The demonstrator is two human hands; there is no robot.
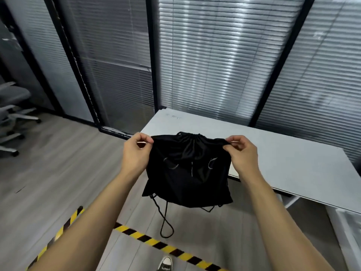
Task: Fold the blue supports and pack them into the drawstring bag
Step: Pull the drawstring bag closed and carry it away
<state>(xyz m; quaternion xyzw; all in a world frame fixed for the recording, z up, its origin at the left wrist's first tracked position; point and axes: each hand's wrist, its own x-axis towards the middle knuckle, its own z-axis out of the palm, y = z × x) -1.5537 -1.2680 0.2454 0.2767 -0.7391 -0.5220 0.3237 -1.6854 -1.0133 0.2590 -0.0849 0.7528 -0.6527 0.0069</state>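
Your left hand (135, 151) and right hand (241, 151) pinch the black drawstring bag's (188, 173) top corners, fingers pressed together, beside the worktop (283, 159).

No legible text anywhere. Faint handwritten scribble on far corner of white table (173, 116), too small and blurred to read. Pale curved marks and short line on front of black drawstring bag (188, 169), a graphic perhaps, no letters made out. Small light marking on toe of dark shoe (165, 265) at bottom edge, unreadable. Yellow-black hazard tape (154, 241) on floor, stripes only, no wording.
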